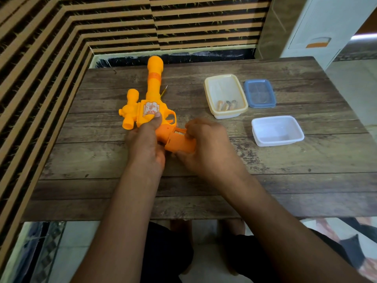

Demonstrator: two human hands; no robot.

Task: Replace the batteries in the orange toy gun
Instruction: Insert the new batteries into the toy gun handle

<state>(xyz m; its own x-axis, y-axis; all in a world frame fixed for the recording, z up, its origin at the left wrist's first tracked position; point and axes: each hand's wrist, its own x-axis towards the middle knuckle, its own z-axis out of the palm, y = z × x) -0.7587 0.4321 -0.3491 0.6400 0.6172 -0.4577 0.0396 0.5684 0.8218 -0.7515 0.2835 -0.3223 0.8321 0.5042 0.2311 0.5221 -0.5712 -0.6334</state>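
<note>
Your left hand point(145, 139) grips the body of the toy gun point(151, 103), thumb pressed flat on its side just under the sticker. Your right hand point(206, 146) is curled round the handle point(179, 142), with its fingertips at the open slot point(179, 131) on the handle's upper edge. What they pinch there is hidden, so I cannot tell whether a battery or the cover is between them.

The risks sit at your right fingertips. A small part pried loose from the slot could spring out and roll off the near edge of the table point(285, 180). Pulling at an angle might also bend a contact or crack the thin plastic rim. If your left thumb slackens, the long barrel could swing and drag the gun away from you.

Both forearms reach forward and converge. The left wrist is straight behind the gun, and the right is bent inward over the handle.

Beyond your right hand stands a cream tub point(228, 114) holding batteries point(226, 105), with a blue lid point(260, 93) beside it. To the right, nearer, is a white tub point(277, 139). A thin yellow tool point(164, 91) lies behind the barrel.
</note>
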